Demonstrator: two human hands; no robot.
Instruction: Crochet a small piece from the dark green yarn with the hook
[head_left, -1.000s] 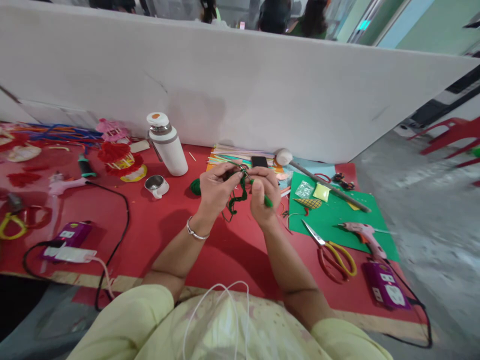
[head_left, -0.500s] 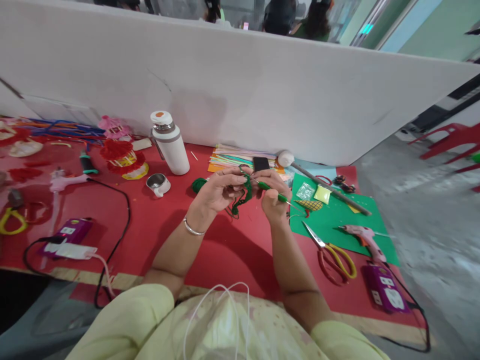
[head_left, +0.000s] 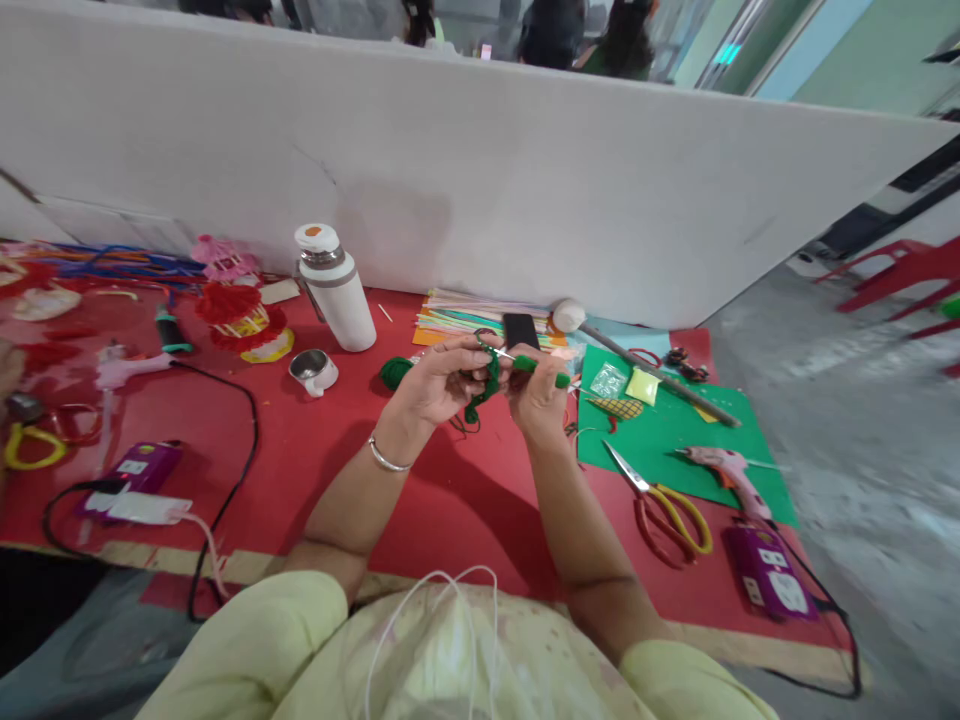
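Note:
Pinched in my left hand is a small dark green crocheted piece, which hangs down below the fingers. My right hand is closed around the green handle of a crochet hook. The hook's metal tip points left and meets the top of the green piece. A ball of green yarn lies on the red table just left of my left hand. Some loose dark strands rest under the piece.
A white thermos and metal cup stand to the left. At the right lie scissors, a pink glue gun and a purple power block. A white partition rises behind the table.
My right hand has turned, and the hook now shows more of its metal shaft at the green piece. The whole view has shifted slightly. Something has come in at the far left edge.

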